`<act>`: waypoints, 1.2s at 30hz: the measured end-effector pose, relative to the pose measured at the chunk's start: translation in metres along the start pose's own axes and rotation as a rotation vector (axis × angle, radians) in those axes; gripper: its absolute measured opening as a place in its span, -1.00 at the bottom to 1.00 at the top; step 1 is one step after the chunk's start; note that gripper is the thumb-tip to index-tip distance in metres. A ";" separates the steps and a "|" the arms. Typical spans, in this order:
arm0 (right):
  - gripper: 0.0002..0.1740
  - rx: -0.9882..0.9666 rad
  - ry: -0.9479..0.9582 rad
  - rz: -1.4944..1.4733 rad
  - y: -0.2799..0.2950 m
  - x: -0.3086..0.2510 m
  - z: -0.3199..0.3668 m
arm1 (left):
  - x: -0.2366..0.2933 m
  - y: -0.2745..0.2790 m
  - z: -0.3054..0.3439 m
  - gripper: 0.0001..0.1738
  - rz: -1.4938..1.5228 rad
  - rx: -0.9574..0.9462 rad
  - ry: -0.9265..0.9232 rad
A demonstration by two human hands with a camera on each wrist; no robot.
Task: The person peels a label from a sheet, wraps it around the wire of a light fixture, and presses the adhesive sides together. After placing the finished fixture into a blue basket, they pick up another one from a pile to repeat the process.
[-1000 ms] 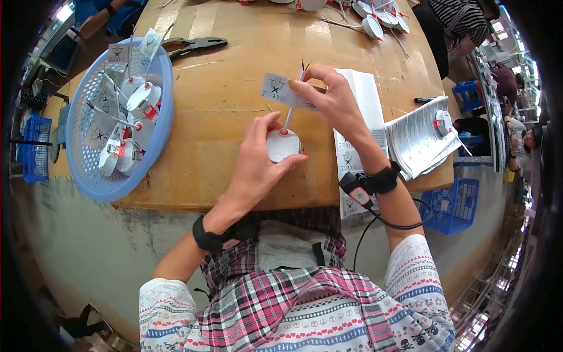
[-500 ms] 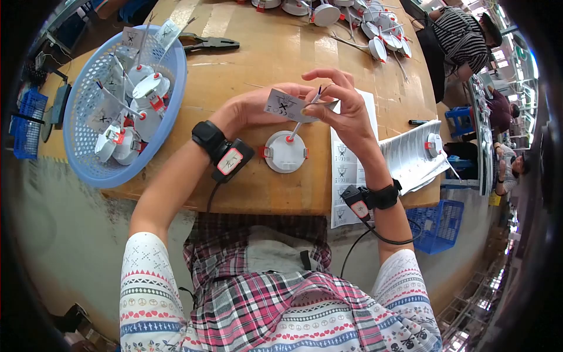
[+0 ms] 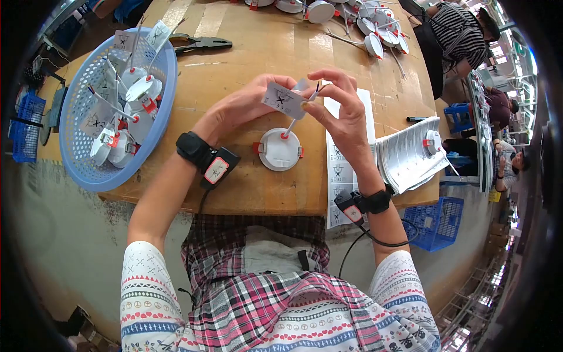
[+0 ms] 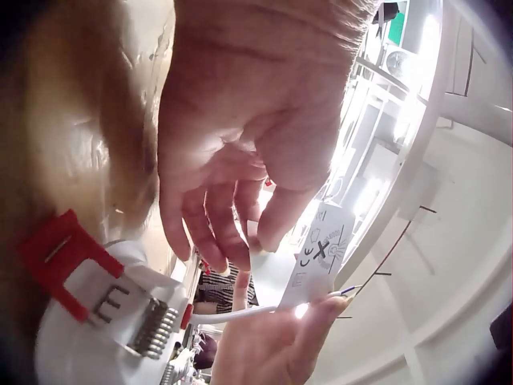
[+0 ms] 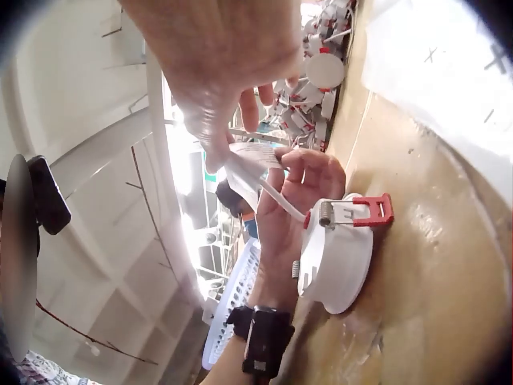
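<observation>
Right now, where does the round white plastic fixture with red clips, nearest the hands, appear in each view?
Head: the fixture is just above centre.
Left wrist: lower left corner, cut off.
Right wrist: right of centre, slightly low.
Shared landmark: its thin white cable, leaving a red collar.

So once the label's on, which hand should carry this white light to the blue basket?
Probably the left hand: the basket stands on its side of the light; the right hand would reach across.
</observation>
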State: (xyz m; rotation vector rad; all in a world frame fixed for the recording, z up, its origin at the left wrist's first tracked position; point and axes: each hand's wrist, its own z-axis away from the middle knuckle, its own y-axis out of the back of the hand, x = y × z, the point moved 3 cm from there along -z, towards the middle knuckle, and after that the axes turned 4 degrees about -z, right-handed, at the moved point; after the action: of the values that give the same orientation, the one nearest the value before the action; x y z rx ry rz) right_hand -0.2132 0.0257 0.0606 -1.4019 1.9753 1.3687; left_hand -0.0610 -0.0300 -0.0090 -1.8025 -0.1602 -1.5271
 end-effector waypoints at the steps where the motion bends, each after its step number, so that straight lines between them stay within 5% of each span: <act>1: -0.83 0.015 -0.011 -0.006 0.000 0.001 0.001 | -0.002 0.003 0.001 -0.78 -0.014 0.064 0.009; 12: -0.91 0.081 -0.239 -0.460 -0.016 0.007 0.008 | 0.006 0.012 0.017 -0.82 0.064 0.062 -0.125; 36: -0.80 0.234 -0.324 -0.459 -0.020 0.009 0.011 | 0.015 0.004 0.028 -0.81 -0.188 0.288 -0.159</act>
State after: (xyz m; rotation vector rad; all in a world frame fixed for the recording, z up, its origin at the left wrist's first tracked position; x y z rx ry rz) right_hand -0.2027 0.0292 0.0392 -1.3187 1.4391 1.0397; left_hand -0.0322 -0.0208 0.0025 -1.7111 -0.6118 -1.4022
